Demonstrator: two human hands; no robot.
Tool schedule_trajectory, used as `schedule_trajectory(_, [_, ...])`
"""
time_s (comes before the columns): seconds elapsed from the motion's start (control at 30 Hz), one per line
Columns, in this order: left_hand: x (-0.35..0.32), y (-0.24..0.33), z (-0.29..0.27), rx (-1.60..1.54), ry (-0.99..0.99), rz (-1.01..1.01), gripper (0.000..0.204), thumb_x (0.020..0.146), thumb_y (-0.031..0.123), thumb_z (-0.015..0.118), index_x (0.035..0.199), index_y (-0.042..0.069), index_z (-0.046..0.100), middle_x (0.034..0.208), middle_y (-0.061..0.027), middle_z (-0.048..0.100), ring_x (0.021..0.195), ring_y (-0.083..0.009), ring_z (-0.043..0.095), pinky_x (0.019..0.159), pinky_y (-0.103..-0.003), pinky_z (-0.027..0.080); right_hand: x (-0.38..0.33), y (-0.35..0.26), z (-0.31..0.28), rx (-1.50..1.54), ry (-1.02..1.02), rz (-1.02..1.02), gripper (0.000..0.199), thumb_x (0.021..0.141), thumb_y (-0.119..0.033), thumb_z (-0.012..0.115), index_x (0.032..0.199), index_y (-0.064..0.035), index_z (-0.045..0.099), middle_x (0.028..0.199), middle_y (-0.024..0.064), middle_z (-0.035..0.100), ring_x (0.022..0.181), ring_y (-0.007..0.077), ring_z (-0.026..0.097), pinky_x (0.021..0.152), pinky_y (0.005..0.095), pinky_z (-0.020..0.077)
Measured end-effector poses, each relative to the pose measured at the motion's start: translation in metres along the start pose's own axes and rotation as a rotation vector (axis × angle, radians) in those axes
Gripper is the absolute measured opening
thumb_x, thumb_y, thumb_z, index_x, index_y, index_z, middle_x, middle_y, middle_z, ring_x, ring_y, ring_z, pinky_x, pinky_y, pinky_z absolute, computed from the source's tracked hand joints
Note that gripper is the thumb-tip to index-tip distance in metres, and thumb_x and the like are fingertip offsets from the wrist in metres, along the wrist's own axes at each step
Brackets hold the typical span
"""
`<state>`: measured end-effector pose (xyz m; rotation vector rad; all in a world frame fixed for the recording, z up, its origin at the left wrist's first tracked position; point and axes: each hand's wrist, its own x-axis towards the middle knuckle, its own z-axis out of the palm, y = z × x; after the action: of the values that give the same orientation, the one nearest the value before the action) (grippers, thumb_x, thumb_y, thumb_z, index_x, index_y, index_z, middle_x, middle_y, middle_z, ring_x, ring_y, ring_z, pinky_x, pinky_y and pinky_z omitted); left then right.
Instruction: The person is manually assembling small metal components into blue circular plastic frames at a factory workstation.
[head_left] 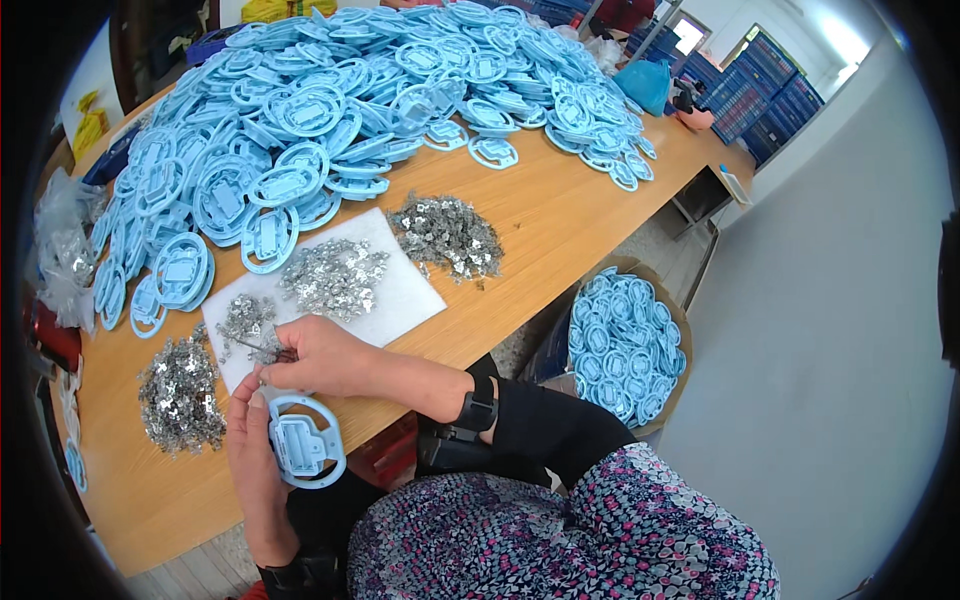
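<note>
Two hands at the near left edge of the wooden surface (pixel 560 215): left hand (pixel 252 450) gripping a blue round plastic part (pixel 303 441), right hand (pixel 325 355) pinching small metal clips (pixel 250 325) on a white sheet (pixel 400 290).

The shapes of the single small metal pieces (pixel 335 277) cannot be made out, and what is pinched in the fingertips of the right hand (pixel 322 355) is too small to be told. Part of the blue plastic ring part (pixel 303 441) is covered by the left hand (pixel 252 452), and the far end of the table (pixel 560 215) is buried under the heap of blue parts (pixel 380 90)
</note>
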<state>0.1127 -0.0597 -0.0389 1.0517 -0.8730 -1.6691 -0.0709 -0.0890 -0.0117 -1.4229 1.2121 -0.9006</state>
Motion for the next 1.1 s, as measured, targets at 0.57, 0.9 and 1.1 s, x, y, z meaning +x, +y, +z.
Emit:
schedule_trajectory(0.57, [-0.014,0.04,0.012,0.898,-0.169,0.306,0.013,0.099,0.012,0.059,0.095,0.001,0.064,0.073,0.0001,0.061,0.067,-0.0047,0.051,0.06,-0.025,0.043,-0.024,-0.02,-0.029,-0.493,-0.052,-0.214,0.027,0.079,-0.023,0.074,0.079,0.0023,0.065,0.069,0.0167,0.065,0.062,0.0263,0.065,0.059,0.0362,0.0503])
schedule_trajectory(0.9, [-0.007,0.015,-0.005,0.437,-0.188,0.137,0.022,0.104,0.017,0.054,0.115,0.003,0.066,0.093,0.0013,0.066,0.083,-0.0037,0.057,0.072,-0.021,0.047,-0.039,-0.011,-0.025,-0.142,0.058,-0.014,0.025,0.084,-0.023,0.073,0.093,-0.0006,0.07,0.069,-0.0024,0.056,0.064,0.0063,0.049,0.058,0.026,0.042])
schedule_trajectory(1.1, [-0.007,0.0,-0.016,0.247,-0.149,0.153,0.027,0.107,0.021,0.049,0.119,0.002,0.063,0.097,0.0007,0.066,0.084,-0.002,0.059,0.073,-0.019,0.049,-0.059,-0.003,0.0,0.007,0.102,0.019,0.016,0.089,-0.014,0.073,0.097,-0.0013,0.069,0.072,-0.0077,0.05,0.065,0.0023,0.041,0.058,0.021,0.036])
